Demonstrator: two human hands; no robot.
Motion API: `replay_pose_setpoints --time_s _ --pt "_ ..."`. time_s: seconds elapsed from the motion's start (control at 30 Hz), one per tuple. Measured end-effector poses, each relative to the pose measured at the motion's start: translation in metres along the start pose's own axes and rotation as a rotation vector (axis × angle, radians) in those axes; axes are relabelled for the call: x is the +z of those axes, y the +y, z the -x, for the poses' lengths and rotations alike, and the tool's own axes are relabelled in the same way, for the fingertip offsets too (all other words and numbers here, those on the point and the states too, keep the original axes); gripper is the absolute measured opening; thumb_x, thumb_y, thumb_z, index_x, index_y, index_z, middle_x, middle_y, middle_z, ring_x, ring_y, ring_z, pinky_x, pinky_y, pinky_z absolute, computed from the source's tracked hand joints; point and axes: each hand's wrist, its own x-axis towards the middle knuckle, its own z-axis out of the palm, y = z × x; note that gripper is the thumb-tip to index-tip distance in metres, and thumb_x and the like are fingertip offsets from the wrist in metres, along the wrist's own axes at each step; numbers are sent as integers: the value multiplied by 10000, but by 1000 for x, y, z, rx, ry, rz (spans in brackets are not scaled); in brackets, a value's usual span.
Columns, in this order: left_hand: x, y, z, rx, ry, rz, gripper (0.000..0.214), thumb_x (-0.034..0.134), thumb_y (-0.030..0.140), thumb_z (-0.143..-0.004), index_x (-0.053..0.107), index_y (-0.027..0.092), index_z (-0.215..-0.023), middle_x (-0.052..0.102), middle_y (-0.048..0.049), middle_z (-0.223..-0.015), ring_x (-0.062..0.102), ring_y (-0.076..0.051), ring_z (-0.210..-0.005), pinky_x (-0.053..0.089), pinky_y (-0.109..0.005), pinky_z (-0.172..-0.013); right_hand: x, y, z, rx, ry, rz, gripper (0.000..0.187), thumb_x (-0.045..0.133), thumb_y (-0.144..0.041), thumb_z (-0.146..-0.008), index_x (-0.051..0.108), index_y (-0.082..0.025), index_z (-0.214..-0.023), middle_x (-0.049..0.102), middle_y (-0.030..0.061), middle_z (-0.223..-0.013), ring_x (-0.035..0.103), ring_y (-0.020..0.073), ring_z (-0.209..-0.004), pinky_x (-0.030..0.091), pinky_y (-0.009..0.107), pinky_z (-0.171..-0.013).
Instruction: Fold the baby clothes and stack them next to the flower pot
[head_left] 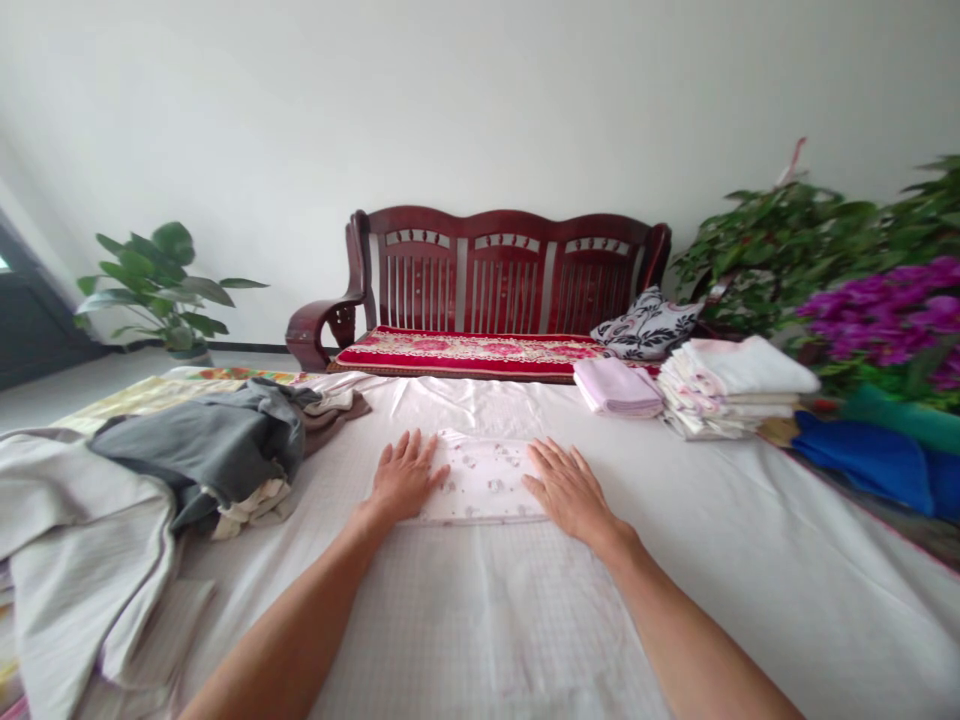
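A small folded white cloth with a faint pink print lies flat on the white sheet in front of me. My left hand rests palm down on its left edge, fingers stretched out. On the cloth's right edge my right hand also lies flat, fingers spread. Neither hand grips anything.
A heap of unfolded grey and beige clothes lies at the left. A folded pink cloth and a stack of folded white linen sit at the back right. Behind stand a dark wooden bench, potted plants and purple flowers.
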Motion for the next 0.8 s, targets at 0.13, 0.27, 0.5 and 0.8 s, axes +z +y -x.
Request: replay_pose_setpoints --time_s 0.13,0.27,0.5,0.8 --pt "-4 -12 3 -122 -22 -29 679 311 554 -982 288 190 -1554 228 -170 -1622 232 -350 -1485 220 -514 -1160 0 -2 0 10 8 -29 555 325 -445 -1006 454 -157 -1462 432 112 -1537 321 253 -1448 190 497 -1191" --pt "-6 -23 7 -206 -30 -36 707 275 576 -976 255 185 -1564 281 -159 -1608 238 -357 -1480 202 -532 -1164 -1 -3 -1 24 21 -57 542 330 -429 -1001 485 -150 -1438 453 122 -1521 335 265 -1439 207 523 -1179" --pt "-5 -35 18 -309 68 -82 604 344 508 -966 473 151 -1436 418 -184 -1523 338 -340 -1425 263 -455 -1136 -2 -3 1 77 107 -95 510 361 -420 -991 541 -147 -1381 510 118 -1478 345 299 -1424 220 543 -1166" --pt "-23 -37 30 -358 146 24 454 428 474 -903 699 189 -1130 648 -176 -1199 561 -342 -1159 392 -416 -987 -15 -21 5 -131 304 -164 401 440 -292 -965 580 -191 -1327 562 83 -1425 357 251 -1417 169 479 -1214"
